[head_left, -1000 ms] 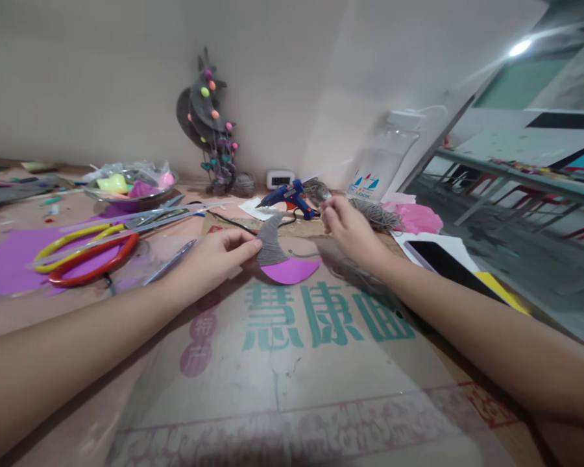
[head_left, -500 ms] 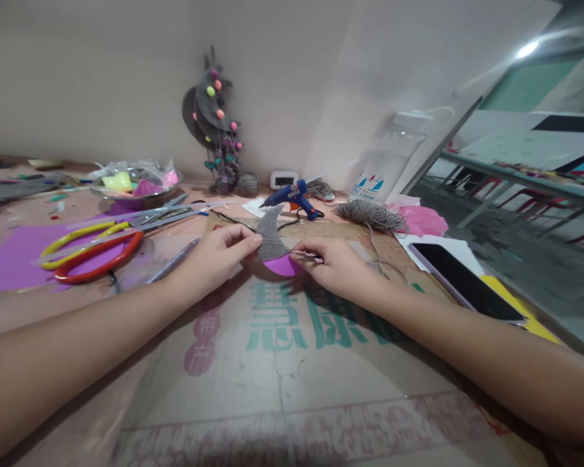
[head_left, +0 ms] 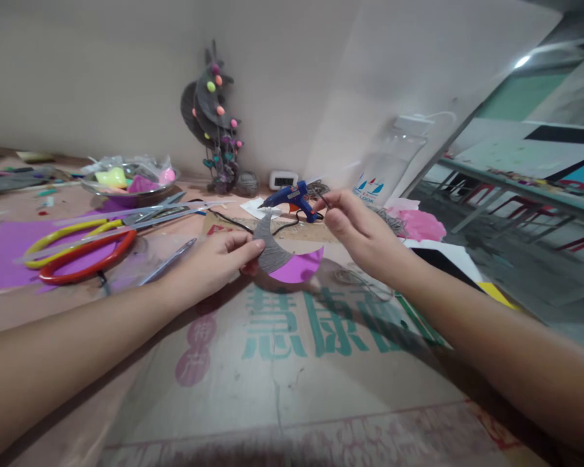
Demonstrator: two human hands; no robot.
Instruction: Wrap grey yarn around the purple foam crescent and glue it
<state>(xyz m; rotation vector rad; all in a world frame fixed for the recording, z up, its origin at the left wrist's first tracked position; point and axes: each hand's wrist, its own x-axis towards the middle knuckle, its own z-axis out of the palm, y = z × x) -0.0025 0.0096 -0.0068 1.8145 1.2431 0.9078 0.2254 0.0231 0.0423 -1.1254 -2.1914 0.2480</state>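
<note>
The person's two hands are well apart over the counter (head_left: 43, 331). The left hand (head_left: 214, 264) is clamped, thumb against fingers, on the left edge of a flat crescent (head_left: 271, 251), partly covered in grey yarn and partly bare purple at its lower right end. The crescent is in the middle of the view, held over a brown cardboard sheet (head_left: 253, 402) printed with large green characters, its grey tip pointing up.

The right hand (head_left: 367, 233) is raised to the right of the crescent, thumb and fingers bent toward each other. A thin dark piece shows at its fingertips, but whether they pinch it is too blurred to tell. Loose loops of grey yarn (head_left: 365, 285) lie on the cardboard below this hand.

Just beyond the crescent is a blue glue gun (head_left: 289, 194), its nozzle toward the left, with a small white digital clock (head_left: 283, 179) and a round ball of grey yarn (head_left: 247, 184) near it. A clear bottle with a white lid (head_left: 394, 155) stands farther right, near crumpled pink plastic (head_left: 423, 224). Left of the left hand lie a slender pen (head_left: 169, 259) and scissors with yellow and red handles (head_left: 90, 268).
</note>
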